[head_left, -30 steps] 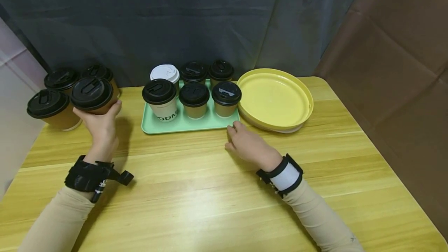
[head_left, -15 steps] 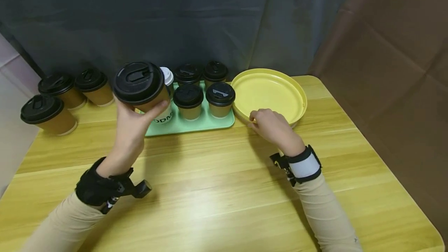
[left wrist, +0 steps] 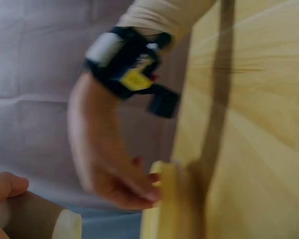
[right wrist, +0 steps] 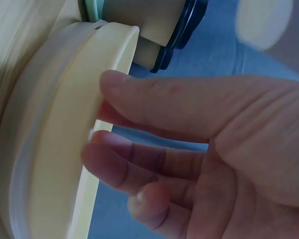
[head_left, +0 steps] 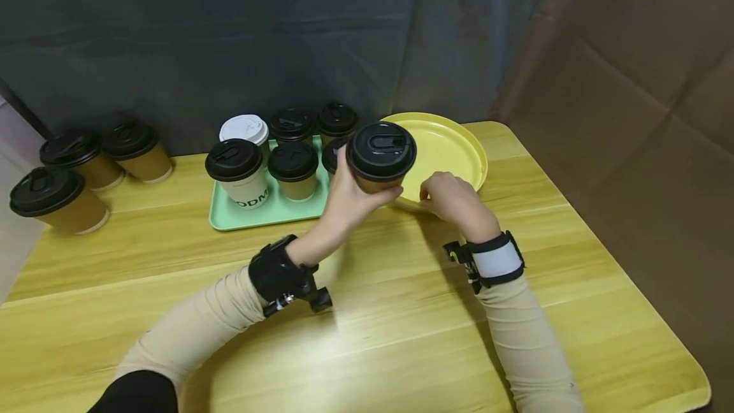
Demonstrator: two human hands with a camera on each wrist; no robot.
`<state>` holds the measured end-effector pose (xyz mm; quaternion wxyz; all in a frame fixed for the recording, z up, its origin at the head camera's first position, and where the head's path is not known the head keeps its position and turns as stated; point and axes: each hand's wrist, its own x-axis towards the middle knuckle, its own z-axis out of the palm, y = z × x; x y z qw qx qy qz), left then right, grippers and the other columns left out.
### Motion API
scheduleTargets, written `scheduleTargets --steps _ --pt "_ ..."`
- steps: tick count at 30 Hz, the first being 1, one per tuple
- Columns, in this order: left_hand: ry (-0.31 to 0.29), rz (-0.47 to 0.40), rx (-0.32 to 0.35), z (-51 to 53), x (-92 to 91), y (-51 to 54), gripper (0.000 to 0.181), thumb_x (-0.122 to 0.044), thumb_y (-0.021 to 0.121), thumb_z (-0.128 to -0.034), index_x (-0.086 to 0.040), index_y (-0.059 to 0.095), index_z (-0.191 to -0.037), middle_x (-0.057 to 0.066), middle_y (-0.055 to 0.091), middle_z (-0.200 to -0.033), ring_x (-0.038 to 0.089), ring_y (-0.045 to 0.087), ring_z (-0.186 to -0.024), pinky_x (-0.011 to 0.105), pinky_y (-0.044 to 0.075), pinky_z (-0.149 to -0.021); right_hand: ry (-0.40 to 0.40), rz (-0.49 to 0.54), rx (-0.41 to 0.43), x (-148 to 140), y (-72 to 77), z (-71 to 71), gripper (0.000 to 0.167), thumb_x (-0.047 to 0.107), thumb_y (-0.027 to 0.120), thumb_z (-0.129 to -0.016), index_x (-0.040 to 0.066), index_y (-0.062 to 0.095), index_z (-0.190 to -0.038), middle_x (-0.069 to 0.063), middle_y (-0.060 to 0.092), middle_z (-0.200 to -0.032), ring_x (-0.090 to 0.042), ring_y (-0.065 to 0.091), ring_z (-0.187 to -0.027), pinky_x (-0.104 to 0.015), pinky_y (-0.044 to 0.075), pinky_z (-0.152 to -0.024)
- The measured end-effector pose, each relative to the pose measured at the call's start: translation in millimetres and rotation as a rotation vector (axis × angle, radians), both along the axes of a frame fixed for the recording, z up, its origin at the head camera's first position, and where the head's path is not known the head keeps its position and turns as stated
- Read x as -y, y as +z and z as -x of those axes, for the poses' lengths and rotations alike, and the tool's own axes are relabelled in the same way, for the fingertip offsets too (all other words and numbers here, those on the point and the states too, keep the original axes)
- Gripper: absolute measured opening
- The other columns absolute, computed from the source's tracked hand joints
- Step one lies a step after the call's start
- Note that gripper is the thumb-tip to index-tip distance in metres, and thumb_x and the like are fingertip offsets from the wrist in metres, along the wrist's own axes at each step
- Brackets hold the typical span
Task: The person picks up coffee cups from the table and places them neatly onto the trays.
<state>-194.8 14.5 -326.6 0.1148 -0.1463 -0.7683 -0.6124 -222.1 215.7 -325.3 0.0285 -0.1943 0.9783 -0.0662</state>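
My left hand (head_left: 350,199) grips a brown paper coffee cup with a black lid (head_left: 381,152), raised over the near left rim of a yellow round tray (head_left: 453,145). In the left wrist view, the cup's pale base (left wrist: 67,225) shows beyond the thumb. My right hand (head_left: 455,199) is at the tray's near rim; in the right wrist view its thumb and curled fingers pinch that rim. A green rectangular tray (head_left: 269,212) carries several lidded cups in two rows. The held cup and left hand partly cover its front right cup (head_left: 331,155).
Three brown cups with black lids stand at the far left, among them the nearest one (head_left: 57,199). A pale round piece (right wrist: 25,164) lies under the yellow tray. A dark curtain (head_left: 229,50) hangs behind the wooden table (head_left: 367,336).
My left hand has lifted the brown cup from the left group and carried it right, past the green tray. My right hand has moved from the green tray's corner to the yellow tray's rim.
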Motion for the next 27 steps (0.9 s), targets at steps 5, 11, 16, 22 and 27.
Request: scheduleTargets --steps 5,11,16,22,27 --pt "0.032 0.028 0.072 17.2 -25.6 -18.6 0.093 -0.016 0.086 -0.0689 -0.003 0.028 -0.141 0.015 0.047 -0.132 0.026 0.047 -0.119 0.037 0.036 -0.1 -0.015 0.024 0.065 -1 -1.1 4.6 0.009 0.009 0.071 -0.085 0.005 0.07 -0.077 -0.004 0.06 -0.073 -0.02 0.05 -0.061 -0.035 0.042 -0.055" --pt "0.084 -0.004 0.103 39.6 -49.2 -27.8 0.091 -0.019 0.086 -0.071 -0.005 0.028 -0.141 0.013 0.047 -0.131 0.026 0.048 -0.118 0.034 0.037 -0.098 0.023 0.033 0.061 -9 0.3 6.7 0.011 0.002 0.07 -0.081 0.004 0.066 -0.07 -0.003 0.055 -0.066 -0.019 0.048 -0.06 -0.034 0.041 -0.058" --pt "0.112 0.002 0.147 56.7 -68.4 -30.4 0.093 -0.022 0.085 -0.0716 -0.007 0.027 -0.142 0.013 0.049 -0.131 0.026 0.048 -0.119 0.033 0.038 -0.098 0.066 0.032 0.044 -14 2.9 7.5 0.014 -0.004 0.066 -0.078 0.004 0.065 -0.067 -0.002 0.053 -0.064 -0.02 0.047 -0.062 -0.034 0.041 -0.061" --pt "0.132 0.056 0.231 74.8 -82.4 -37.9 0.09 -0.02 0.086 -0.0715 -0.006 0.029 -0.14 0.014 0.05 -0.132 0.027 0.048 -0.121 0.032 0.037 -0.099 0.09 0.005 0.066 -15 5.7 8.3 0.009 -0.003 0.067 -0.082 0.002 0.071 -0.075 -0.005 0.064 -0.072 -0.022 0.054 -0.069 -0.037 0.047 -0.068" --pt "0.102 0.154 0.264 84.6 -83.6 -41.2 0.087 -0.018 0.087 -0.0705 -0.004 0.031 -0.137 0.015 0.052 -0.129 0.028 0.049 -0.12 0.031 0.038 -0.098 0.091 0.008 0.082 -14 7.1 8.3 0.009 -0.003 0.067 -0.083 0.002 0.073 -0.078 -0.005 0.066 -0.075 -0.022 0.057 -0.071 -0.037 0.048 -0.071"
